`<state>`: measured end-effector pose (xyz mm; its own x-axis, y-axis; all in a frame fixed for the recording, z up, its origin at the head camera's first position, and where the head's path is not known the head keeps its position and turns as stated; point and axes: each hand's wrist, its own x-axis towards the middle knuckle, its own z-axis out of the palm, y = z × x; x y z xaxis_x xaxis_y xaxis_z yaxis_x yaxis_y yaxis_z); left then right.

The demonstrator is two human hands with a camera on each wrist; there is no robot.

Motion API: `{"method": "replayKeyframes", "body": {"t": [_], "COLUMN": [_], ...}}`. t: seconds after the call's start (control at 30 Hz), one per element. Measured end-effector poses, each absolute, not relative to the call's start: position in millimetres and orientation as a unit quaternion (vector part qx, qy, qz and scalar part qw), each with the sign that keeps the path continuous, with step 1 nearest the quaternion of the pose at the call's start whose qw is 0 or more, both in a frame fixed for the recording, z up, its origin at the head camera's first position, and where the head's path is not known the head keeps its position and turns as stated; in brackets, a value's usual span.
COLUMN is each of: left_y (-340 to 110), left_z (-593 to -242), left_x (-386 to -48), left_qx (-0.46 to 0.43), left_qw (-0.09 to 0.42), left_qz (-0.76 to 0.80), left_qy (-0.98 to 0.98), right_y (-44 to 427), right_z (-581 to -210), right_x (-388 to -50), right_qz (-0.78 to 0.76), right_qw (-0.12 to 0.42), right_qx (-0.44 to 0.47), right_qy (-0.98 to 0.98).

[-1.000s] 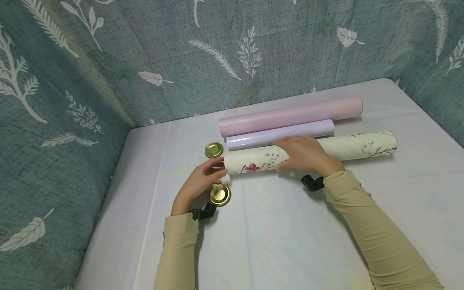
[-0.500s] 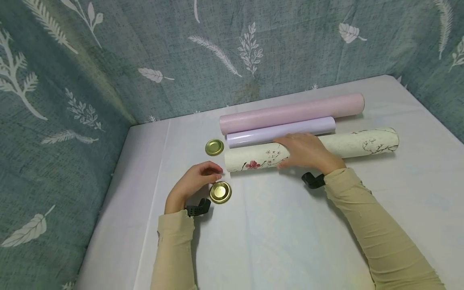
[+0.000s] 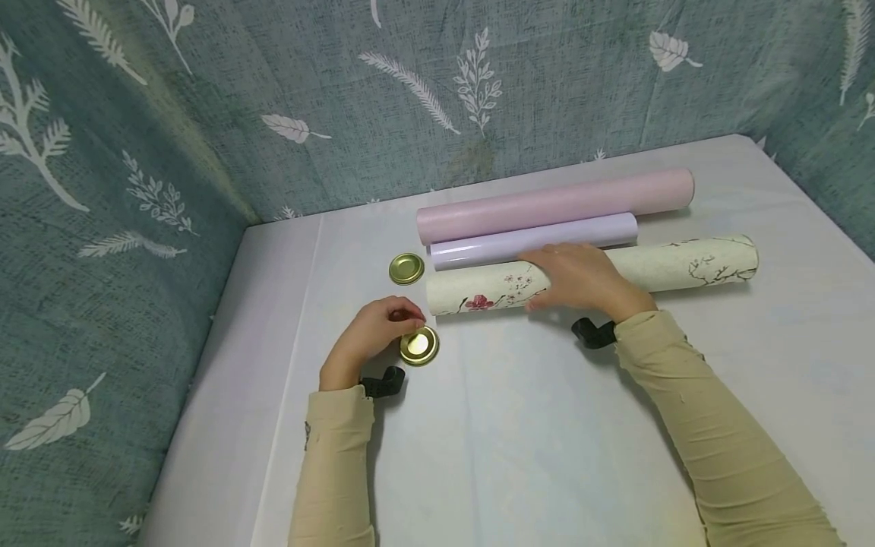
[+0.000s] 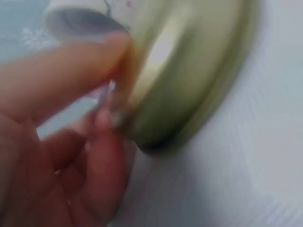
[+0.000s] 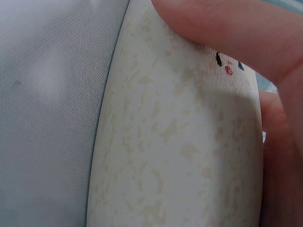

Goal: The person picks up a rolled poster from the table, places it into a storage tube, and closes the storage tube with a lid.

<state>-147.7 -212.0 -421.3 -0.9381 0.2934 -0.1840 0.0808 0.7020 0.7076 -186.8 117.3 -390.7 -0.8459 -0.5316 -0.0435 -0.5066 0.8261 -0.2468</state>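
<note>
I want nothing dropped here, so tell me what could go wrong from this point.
The nearer round gold metal lid might slip, since the left hand seems to pinch only its edge. The cream, floral-printed cylindrical roll could roll away if the right hand lets go; nothing else braces its near side.

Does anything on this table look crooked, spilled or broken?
Nothing stands out. The pink cylindrical roll, shiny lavender roll and cream floral roll lie roughly parallel, with no visible spill or damage. The round gold metal lid at the left hand is blurred close up, so small dents could hide.
</note>
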Motion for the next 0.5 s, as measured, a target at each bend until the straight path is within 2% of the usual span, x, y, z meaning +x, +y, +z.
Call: {"method": "replayKeyframes", "body": {"t": [0.27,0.5], "left_y": [-212.0,-213.4], "left_z": [-419.4,-420.4], "left_x": [-147.9,-148.4], "left_qx": [0.078,0.035], "left_qw": [0.100,0.083], "left_qz": [0.341,0.340], "left_qy": [0.931,0.936], "right_y": [117.6,117.2], "right_z": [-390.0,-390.7], "right_x": [-186.0,-186.4], "right_qz": [-0.121,-0.119], "right_qw": [0.048,0.041], "right_qx": [-0.276,-0.279], "right_qy": [0.952,0.952]}}
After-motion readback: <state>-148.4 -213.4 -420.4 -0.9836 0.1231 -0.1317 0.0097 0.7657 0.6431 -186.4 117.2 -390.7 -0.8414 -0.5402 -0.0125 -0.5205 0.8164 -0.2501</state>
